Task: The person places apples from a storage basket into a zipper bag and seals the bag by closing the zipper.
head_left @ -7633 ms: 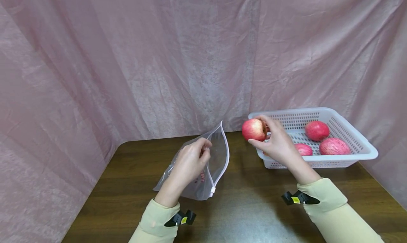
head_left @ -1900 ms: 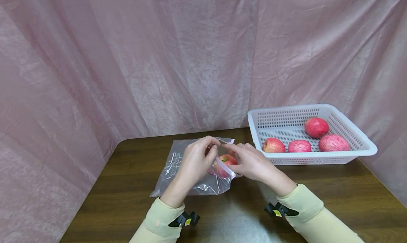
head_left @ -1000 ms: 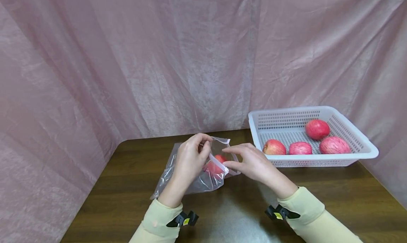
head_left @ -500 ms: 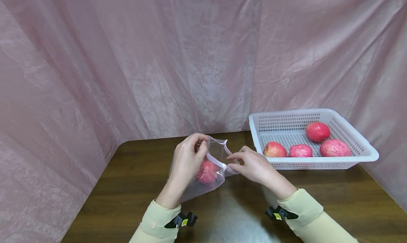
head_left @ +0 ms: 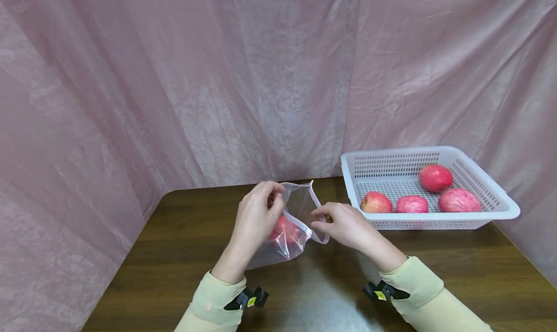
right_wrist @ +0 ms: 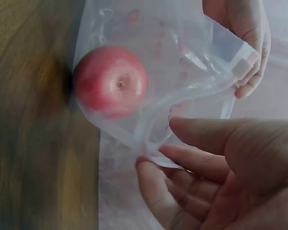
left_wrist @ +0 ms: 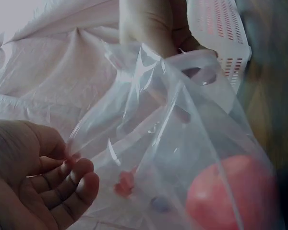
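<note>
A big pink curtain [head_left: 261,80] hangs at the back, and in front of it is a brown wooden table [head_left: 165,254]. A white basket [head_left: 496,211] with lots of little holes sits on the right of the table. Near the middle is a see-through bag [head_left: 271,258], and its mouth is spread wide on the side facing the basket. I can't tell if its bottom rests on the table or is lifted a bit. The left hand [head_left: 256,216] pinches the bag's edge between thumb and finger. The right hand [head_left: 348,223] is at the other side of the mouth, with a narrow gap between thumb and first finger; the edge is right there, but I can't tell if the hand holds it or only touches it. One red apple [head_left: 285,231] is inside the bag. Four more apples [head_left: 459,200] sit in the basket, one at the back and the others closer to the front. So it looks like one apple is packed, four are not, and the bag is not zipped up. The little slider [head_left: 308,234] sits at the near corner of the mouth.
</note>
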Demonstrator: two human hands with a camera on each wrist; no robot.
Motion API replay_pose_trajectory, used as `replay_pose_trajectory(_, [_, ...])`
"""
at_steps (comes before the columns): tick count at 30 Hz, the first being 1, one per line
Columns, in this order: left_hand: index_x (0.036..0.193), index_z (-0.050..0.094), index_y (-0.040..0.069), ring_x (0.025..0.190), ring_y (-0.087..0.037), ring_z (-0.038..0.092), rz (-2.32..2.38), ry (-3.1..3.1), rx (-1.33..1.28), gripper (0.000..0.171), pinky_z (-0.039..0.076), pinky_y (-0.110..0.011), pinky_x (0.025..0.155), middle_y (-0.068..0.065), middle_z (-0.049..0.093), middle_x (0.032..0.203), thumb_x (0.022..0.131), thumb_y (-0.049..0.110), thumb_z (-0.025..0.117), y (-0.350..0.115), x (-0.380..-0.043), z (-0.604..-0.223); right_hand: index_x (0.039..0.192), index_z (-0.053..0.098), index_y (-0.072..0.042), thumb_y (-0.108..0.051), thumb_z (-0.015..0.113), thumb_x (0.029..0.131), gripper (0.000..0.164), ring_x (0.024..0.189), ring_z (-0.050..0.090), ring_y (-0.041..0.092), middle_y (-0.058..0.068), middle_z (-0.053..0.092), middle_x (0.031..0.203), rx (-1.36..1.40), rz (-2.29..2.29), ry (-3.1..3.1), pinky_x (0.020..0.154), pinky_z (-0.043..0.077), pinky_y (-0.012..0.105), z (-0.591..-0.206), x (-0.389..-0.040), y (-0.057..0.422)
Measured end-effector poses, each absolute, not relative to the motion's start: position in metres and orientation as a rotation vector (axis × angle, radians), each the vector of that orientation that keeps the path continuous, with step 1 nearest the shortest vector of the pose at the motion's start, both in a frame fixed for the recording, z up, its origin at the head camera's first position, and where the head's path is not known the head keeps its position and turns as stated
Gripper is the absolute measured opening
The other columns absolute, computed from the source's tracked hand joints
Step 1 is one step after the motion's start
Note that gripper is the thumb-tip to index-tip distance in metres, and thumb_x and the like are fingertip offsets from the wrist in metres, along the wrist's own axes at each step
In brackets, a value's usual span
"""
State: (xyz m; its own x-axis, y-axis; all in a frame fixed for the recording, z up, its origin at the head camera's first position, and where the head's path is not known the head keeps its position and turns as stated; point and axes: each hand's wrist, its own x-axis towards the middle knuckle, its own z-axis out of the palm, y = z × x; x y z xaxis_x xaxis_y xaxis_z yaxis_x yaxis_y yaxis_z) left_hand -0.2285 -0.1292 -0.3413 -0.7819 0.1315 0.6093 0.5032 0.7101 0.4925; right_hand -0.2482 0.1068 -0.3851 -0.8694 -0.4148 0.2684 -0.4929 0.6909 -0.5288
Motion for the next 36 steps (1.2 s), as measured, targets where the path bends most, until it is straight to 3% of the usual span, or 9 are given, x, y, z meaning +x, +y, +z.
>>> replay_pose_trajectory(8, [0.090, 0.072, 0.013, 0.071, -0.014, 0.057, -0.809, -2.389, -0.473, 0.008, 0.049, -0.035, 0.066, 0.002, 0.059, 0.080, 0.093, 0.005, 0.072, -0.128, -0.225, -0.340, 0.130, 0.081, -0.011, -0.020, 0.089, 0.091, 0.041, 0.087, 0.067, 0.022, 0.000, 0.075, 0.108, 0.681, 0.982, -2.666, 0.075, 0.052, 0.039, -0.381, -0.244, 0.105])
replay_pose_trajectory(21, [0.107, 0.081, 0.006, 0.073, -0.020, 0.058, -0.770, -2.476, -0.483, 0.026, 0.051, -0.037, 0.067, -0.005, 0.065, 0.090, 0.088, -0.006, 0.069, -0.129, -0.219, -0.335, 0.135, 0.078, -0.007, -0.013, 0.087, 0.089, 0.047, 0.079, 0.062, 0.018, 0.001, 0.071, 0.106, 0.695, 0.932, -2.637, 0.063, 0.046, 0.033, -0.377, -0.239, 0.109])
replay_pose_trajectory(29, [0.111, 0.078, 0.006, 0.075, -0.019, 0.060, -0.764, -2.576, -0.487, 0.018, 0.052, -0.036, 0.069, -0.002, 0.070, 0.093, 0.099, 0.003, 0.065, -0.127, -0.217, -0.338, 0.135, 0.076, -0.007, -0.015, 0.088, 0.089, 0.049, 0.072, 0.056, 0.008, 0.005, 0.073, 0.117, 0.779, 0.786, -2.630, 0.061, 0.047, 0.034, -0.378, -0.235, 0.113])
replay_pose_trajectory(36, [0.109, 0.078, 0.007, 0.077, -0.019, 0.063, -0.810, -2.529, -0.515, 0.014, 0.055, -0.036, 0.071, -0.003, 0.072, 0.099, 0.102, 0.005, 0.065, -0.125, -0.217, -0.339, 0.137, 0.076, -0.010, -0.018, 0.087, 0.092, 0.047, 0.074, 0.058, 0.011, 0.005, 0.074, 0.119, 0.841, 0.756, -2.639, 0.063, 0.050, 0.034, -0.379, -0.231, 0.120])
